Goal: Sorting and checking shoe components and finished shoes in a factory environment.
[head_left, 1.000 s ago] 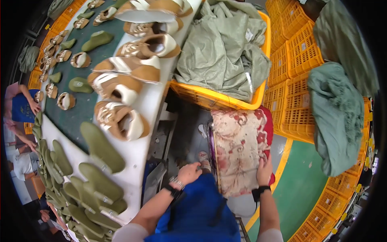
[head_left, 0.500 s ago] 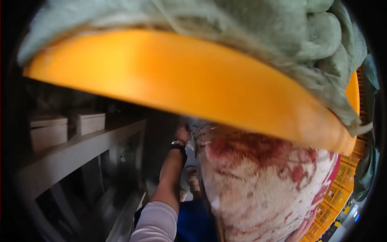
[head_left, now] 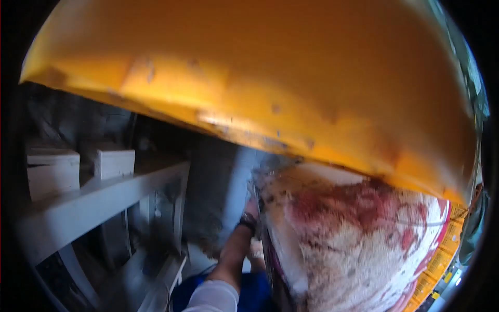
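Observation:
A large bulky thing, whitish with red blotches and dark specks (head_left: 358, 244), fills the lower right; its kind is unclear. My left hand (head_left: 251, 207), with a dark band at the wrist, reaches forward along its left side. The fingers are hidden near its edge, so their grip does not show. I cannot make out my right hand at the bulky thing's lower right edge. Across the top, close to the camera, spreads a large yellow-orange plastic thing (head_left: 270, 88) with a scuffed lower rim, covering the far end of the bulky thing.
On the left runs a grey bench-like frame (head_left: 104, 190) carrying two pale boxes (head_left: 53, 174). Yellow latticed crates (head_left: 435, 270) line the right, with green cloth (head_left: 474, 229) beside them. Grey floor (head_left: 215, 203) shows between the bench and the bulky thing.
The yellow-orange thing now fills more of the top, and the grey-green cloth above it has left view. My left hand appears farther right and lower. My right hand, earlier on the bulky thing, no longer shows clearly.

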Motion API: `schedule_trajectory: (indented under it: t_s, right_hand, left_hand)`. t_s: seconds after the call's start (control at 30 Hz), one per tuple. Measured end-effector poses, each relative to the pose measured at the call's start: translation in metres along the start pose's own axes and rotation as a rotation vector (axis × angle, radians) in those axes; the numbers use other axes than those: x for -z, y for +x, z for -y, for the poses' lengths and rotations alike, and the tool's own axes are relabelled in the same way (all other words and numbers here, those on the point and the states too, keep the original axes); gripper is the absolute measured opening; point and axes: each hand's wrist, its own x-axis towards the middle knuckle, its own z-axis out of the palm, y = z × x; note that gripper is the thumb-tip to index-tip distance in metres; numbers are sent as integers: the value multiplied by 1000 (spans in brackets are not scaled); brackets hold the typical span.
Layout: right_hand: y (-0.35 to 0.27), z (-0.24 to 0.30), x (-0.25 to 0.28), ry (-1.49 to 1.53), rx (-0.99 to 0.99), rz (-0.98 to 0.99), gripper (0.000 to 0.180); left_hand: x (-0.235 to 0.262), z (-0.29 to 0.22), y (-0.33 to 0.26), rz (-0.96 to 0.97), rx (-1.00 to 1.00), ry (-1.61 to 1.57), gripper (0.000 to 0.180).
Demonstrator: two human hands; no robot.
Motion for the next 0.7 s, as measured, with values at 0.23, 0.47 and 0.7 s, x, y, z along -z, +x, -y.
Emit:
schedule_trajectory:
  t_s: [0.23,0.47,0.7]
  right_hand:
    - [1,3,-11,14,-36,1,48]
    - [3,-45,-4,211,-84,-26,55]
    - [-20,-137,-13,66,-208,-2,54]
  left_hand:
    - [-36,28,-50,9,-115,171,31]
    - [-40,70,-69,114,133,-42,32]
    - [-5,88,-89,-42,-256,-136,28]
